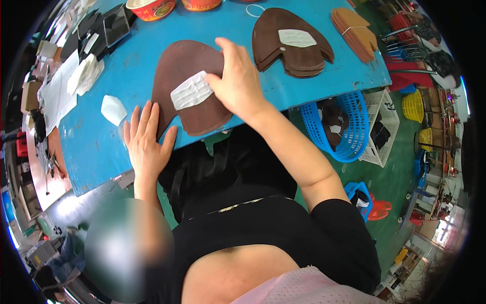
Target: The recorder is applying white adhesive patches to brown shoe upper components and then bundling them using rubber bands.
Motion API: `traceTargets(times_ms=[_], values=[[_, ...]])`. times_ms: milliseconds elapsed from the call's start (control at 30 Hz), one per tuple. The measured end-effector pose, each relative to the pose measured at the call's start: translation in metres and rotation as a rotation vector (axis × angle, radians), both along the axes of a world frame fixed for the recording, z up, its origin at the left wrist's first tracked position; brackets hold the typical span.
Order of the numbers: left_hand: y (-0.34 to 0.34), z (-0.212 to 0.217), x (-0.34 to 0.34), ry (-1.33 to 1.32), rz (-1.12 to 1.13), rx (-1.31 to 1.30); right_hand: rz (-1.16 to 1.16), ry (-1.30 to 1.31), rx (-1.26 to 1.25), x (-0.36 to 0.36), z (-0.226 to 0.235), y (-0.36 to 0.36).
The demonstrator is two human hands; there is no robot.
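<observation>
I find the brown panel [180,66] between left hand [147,144], spread at its edge, and right hand [239,81], half-spread, thumb touching its white patch [191,92].

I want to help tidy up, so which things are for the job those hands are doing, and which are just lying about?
Seem to belong:
brown shape, with the left hand and right hand at its edges
white patch on it
perhaps the similar brown stack and loose white piece

Probably just lying about:
red bowls
red plastic on the floor
</observation>
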State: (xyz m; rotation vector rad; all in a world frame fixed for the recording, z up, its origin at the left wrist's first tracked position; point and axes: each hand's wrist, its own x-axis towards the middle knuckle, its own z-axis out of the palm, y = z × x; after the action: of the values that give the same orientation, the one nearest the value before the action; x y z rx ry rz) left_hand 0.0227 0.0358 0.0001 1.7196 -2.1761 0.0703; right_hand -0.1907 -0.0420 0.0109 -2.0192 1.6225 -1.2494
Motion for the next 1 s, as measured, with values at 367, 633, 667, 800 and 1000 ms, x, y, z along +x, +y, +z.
traceTargets(times_ms=[367, 633, 667, 800, 1000], values=[[-0.02, -0.001, 0.056, 0.122, 0.113, -0.207, -0.066, -0.175, 0.571, -0.258, 0.037, -0.111], [-0.023, -0.005, 0.09, 0.136, 0.118, -0.123, 0.055, 0.163, -0.222, -0.111, 0.035, -0.072], [-0.022, -0.003, 0.087, 0.137, 0.103, -0.118, 0.116, -0.019, -0.077, -0.087, 0.036, -0.057], [-0.014, 0.032, 0.048, 0.459, 0.058, -0.191, 0.333, -0.004, -0.07, -0.028, 0.03, -0.022], [-0.014, 0.056, -0.013, 1.526, -0.269, 0.299, 0.756, -1.089, 0.696, 0.016, 0.04, 0.006]])
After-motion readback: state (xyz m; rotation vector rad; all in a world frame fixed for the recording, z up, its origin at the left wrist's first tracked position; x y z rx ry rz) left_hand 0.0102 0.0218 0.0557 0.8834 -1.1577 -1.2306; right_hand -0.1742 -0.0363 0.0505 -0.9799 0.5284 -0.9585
